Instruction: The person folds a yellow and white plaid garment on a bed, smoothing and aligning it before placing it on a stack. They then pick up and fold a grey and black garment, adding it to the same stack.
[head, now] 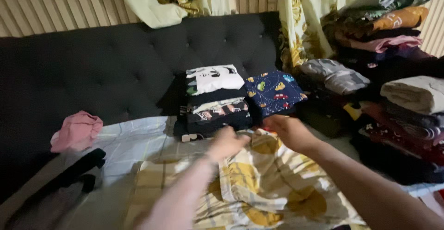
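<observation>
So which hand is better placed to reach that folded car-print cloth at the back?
Probably the right hand: it sits just below the car-print cloth, while the left hand lies further left, under the stack.

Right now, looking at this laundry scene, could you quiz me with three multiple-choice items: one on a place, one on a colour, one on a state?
1. Where does the pink garment lie?
A far left
B on the right pile
C under the hands

2. What colour is the headboard?
A white
B black
C red

3. How is the yellow-patterned cloth handled?
A untouched
B one hand only
C both hands grip its far edge

Answers: A, it sits alone at left; B, tufted black; C, left hand and right hand both clutch it.
</observation>
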